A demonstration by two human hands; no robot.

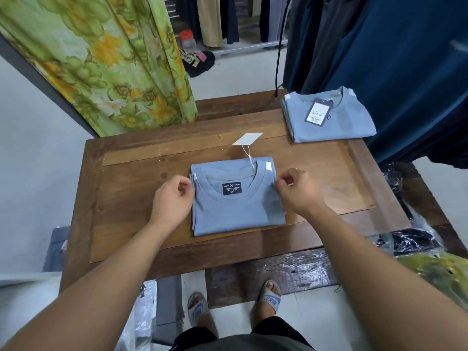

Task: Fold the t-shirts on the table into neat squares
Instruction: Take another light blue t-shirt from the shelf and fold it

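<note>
The folded shirt (pixel 235 198) lies mid-tabletop (pixel 126 198). The left hand (pixel 174 196) and right hand (pixel 296 191) curl at its side edges; whether they grip it, I cannot tell.

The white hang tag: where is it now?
In the head view, the white hang tag lies on the table just beyond the near shirt, left of the far shirt.

Grey-blue t-shirt (pixel 235 206), brown table (pixel 141 193), green-yellow floral curtain (pixel 106 62)

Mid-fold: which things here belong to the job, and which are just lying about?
Job: near t-shirt, folded t-shirt at the far right, table, left hand, right hand.
Lying about: floral curtain, hanging clothes, plastic bags, jar on the floor.
</note>
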